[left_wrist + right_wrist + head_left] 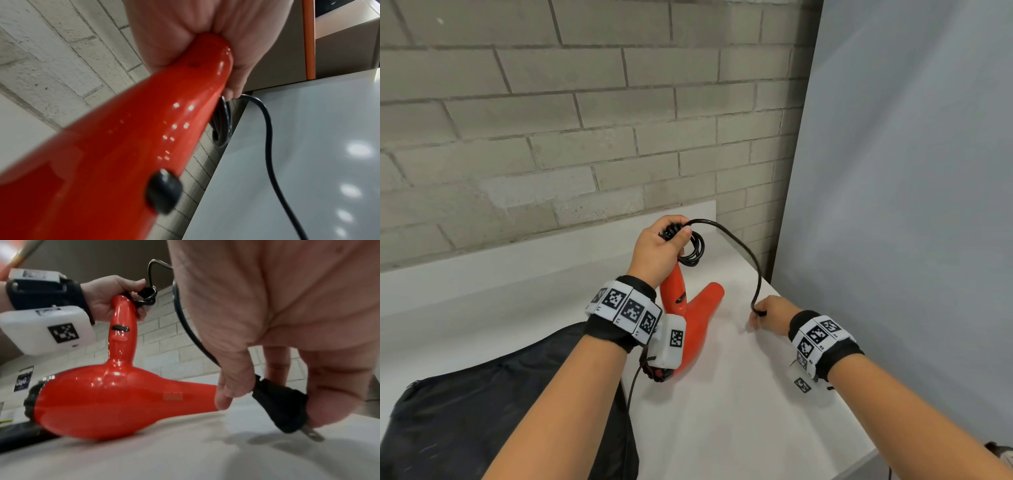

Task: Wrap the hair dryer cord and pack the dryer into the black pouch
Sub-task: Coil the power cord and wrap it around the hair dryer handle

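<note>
Overhead, the left hand [657, 248] wraps its grip round the end of the red hair dryer [690, 330] handle, pinning several coils of black cord [739, 246] there. From the coils the cord arcs up and right, then down to the right hand [770, 313], which pinches its end just above the white counter [739, 411]. The black pouch [500, 411] lies at the counter's near left, touching the dryer's back end. A grey panel [911, 171] closes the counter's right side and a brick wall [551, 102] the far side.

From the left wrist, fingers [236, 65] curl over the glossy handle; cord loops hang just beside it.

From the right wrist, the thumb and fingers pinch the black plug [281, 407], prongs tilted down just above the counter. The dryer's barrel rests on the counter, nozzle near the plug, open surface in front.
</note>
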`<state>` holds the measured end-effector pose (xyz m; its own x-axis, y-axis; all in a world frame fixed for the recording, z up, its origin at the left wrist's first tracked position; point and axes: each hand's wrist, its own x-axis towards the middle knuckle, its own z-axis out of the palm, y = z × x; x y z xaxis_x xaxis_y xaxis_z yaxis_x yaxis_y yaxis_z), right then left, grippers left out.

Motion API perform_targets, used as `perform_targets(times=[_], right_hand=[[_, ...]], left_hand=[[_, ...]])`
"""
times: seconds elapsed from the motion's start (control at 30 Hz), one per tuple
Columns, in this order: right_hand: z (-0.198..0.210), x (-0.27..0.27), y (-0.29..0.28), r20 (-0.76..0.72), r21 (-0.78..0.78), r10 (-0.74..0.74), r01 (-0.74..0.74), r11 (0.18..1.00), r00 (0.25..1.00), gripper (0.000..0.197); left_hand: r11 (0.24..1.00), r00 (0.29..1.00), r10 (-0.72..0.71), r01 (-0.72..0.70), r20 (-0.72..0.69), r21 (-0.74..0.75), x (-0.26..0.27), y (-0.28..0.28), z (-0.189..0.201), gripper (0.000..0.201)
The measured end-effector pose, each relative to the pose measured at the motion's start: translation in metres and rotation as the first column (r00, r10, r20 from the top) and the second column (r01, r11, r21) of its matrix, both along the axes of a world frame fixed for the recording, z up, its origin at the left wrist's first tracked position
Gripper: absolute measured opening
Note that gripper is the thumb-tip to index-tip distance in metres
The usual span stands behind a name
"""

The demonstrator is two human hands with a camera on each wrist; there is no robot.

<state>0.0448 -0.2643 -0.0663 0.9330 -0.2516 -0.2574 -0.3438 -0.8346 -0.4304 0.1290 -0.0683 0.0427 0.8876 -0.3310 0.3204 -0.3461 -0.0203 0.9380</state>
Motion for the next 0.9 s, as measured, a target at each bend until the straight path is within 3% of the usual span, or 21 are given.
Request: perform_targets(times=[0.07,0.17,0.3,0.4,0.47,0.6,0.73,0.83,0.9], right_hand=[[0.004,0.006,0.0,0.129,0.167,-0.092,0.07,0.983,0.987,0.036],[0.03,0.005,0.014,0.369,0.417,-0.244,0.075,0.906,0.897,0.022],[0.072,0.001,0.04,0.64,0.606,-0.362,-0.155,0.78,0.678,0.024],[0.095,-0.006,0.058,0.749,0.616,-0.352,-0.395,0.682,0.56,0.023],[0.101,-0.007,0.067,0.772,0.581,-0.309,-0.421,0.697,0.555,0.021],[0.096,-0.001,0.075,0.757,0.57,-0.331,-0.322,0.756,0.563,0.032],[0.091,0.003,0.082,0.765,0.541,-0.327,-0.278,0.794,0.555,0.027],[0.087,0.009,0.088,0.823,0.438,-0.293,-0.214,0.873,0.487,0.019],[0.086,0.014,0.091,0.864,0.355,-0.269,-0.134,0.925,0.426,0.033]], left_hand=[[1.0,1.0,0.014,-0.014,0.02,-0.006,0.0,-0.001,-0.002,0.009],[1.0,1.0,0.014,-0.013,0.016,-0.019,0.0,-0.002,-0.004,0.01],[0.999,1.0,-0.015,0.014,-0.022,-0.036,-0.001,-0.003,-0.005,0.014],[0.999,1.0,-0.016,0.016,-0.013,-0.029,0.0,-0.004,-0.005,0.012],[1.0,1.0,-0.013,0.012,-0.008,-0.025,0.0,-0.003,-0.004,0.012],[0.999,0.999,-0.05,0.05,-0.014,-0.02,0.0,-0.003,-0.003,0.013],[0.993,0.993,-0.114,0.113,-0.024,-0.038,-0.003,-0.005,-0.002,0.014],[0.984,0.983,-0.17,0.165,-0.064,-0.069,-0.006,-0.01,0.0,0.012],[0.974,0.973,-0.221,0.217,-0.066,-0.072,-0.013,-0.015,0.0,0.014]])
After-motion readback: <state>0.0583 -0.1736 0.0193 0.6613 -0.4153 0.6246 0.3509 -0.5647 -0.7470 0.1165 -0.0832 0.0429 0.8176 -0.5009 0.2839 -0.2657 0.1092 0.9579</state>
